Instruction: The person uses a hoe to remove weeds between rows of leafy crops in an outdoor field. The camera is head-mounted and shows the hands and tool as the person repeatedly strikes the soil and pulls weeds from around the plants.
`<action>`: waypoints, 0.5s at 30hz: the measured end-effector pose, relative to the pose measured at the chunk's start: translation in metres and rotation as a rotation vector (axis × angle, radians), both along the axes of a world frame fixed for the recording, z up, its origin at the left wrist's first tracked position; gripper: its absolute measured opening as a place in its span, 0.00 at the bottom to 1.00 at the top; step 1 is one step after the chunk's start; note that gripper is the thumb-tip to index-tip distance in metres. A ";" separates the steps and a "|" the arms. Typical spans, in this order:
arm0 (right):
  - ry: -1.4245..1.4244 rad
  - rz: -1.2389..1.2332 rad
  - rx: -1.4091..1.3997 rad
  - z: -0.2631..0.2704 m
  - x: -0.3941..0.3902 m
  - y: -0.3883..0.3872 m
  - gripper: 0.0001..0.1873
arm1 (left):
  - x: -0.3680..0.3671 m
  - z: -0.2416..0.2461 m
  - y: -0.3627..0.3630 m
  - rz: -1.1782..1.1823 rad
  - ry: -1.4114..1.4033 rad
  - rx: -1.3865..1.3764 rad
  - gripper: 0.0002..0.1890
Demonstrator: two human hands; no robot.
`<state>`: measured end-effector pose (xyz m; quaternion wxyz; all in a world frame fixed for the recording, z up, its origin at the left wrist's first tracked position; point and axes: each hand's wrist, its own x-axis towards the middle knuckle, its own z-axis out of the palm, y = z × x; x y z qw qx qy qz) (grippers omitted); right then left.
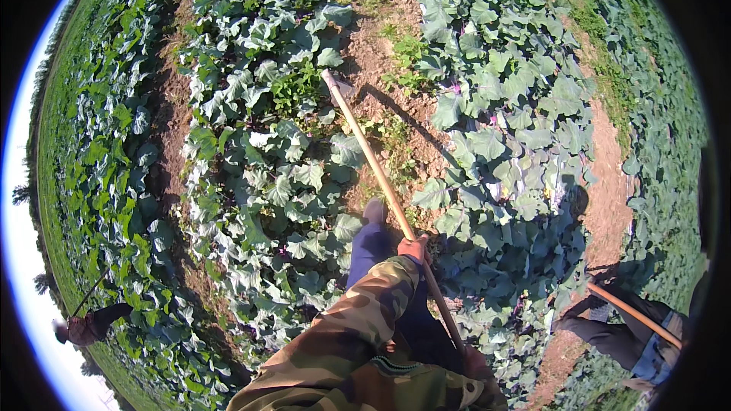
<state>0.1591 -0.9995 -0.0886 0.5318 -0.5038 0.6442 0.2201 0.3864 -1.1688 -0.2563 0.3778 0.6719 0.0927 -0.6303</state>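
Note:
My left hand (416, 248) is closed around the middle of a hoe's wooden handle (374, 165). Farther back, near my body, my right hand (475, 362) grips the rear of the same handle and is partly in shadow. The hoe's metal blade (342, 89) is at the far end, over the edge of the soil furrow (371, 40), beside green weeds (294, 88). Whether the blade touches the ground I cannot tell. Broad-leaved brassica plants (280, 182) with some purple stems line the furrow. My shoe (374, 211) stands in it, behind the blade.
More brassica rows (502, 85) run on both sides, with weeds (408, 54) in the furrow. At the lower right, a person (617, 325) stands by another wooden handle (634, 315). Another person (91, 324) with a long tool is at the far left.

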 end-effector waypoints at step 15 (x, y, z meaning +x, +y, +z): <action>0.286 -0.030 0.191 0.041 -0.032 -0.006 0.20 | -0.059 0.006 0.052 -0.263 0.084 0.143 0.20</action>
